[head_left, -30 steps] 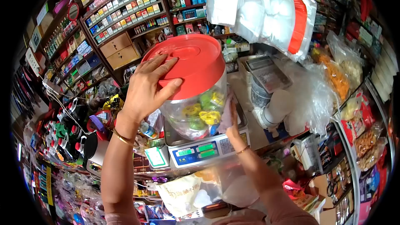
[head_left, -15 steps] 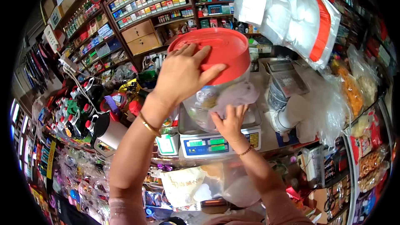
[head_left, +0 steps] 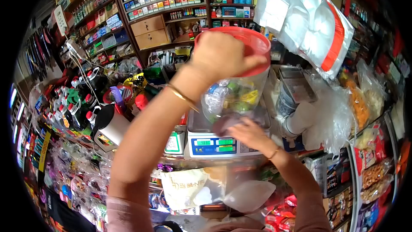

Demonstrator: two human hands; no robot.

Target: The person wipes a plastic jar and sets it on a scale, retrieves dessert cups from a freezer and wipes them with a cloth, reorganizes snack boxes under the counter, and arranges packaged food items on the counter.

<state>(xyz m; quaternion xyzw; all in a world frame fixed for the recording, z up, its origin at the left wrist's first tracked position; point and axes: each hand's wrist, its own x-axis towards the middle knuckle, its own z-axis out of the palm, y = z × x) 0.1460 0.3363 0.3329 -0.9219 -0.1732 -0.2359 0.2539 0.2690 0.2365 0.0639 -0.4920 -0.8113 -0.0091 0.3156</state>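
- A clear jar (head_left: 240,96) with a red lid (head_left: 257,47) is held over the metal tray (head_left: 197,122) of a digital scale (head_left: 214,146) on the tabletop (head_left: 274,148); whether its base is touching the tray cannot be told, as that part is covered.
- Wrapped pieces in yellow, green and silvery white are seen through the jar's wall.
- The left hand (head_left: 221,56) is placed over the red lid, its back turned up and its thumb stretched out to the right; its other fingers are hidden behind the hand, so whether they are pressed or curled cannot be told.
- A gold bangle (head_left: 182,97) is worn on the left wrist.
- A dull purple cloth (head_left: 227,124) is held at the low front of the jar by the right hand (head_left: 251,135); its fingers are extended and slightly parted, though they are blurred and appear to be laid flat on the cloth rather than closed around it.
- Green lit displays are shown on the scale's front panel.
- A green-edged code card (head_left: 174,142) is stood just left of the scale.
- A white bag (head_left: 195,187) with printed characters is seen below the scale.
- Clear and white plastic bags (head_left: 307,21) are hung at the upper right.
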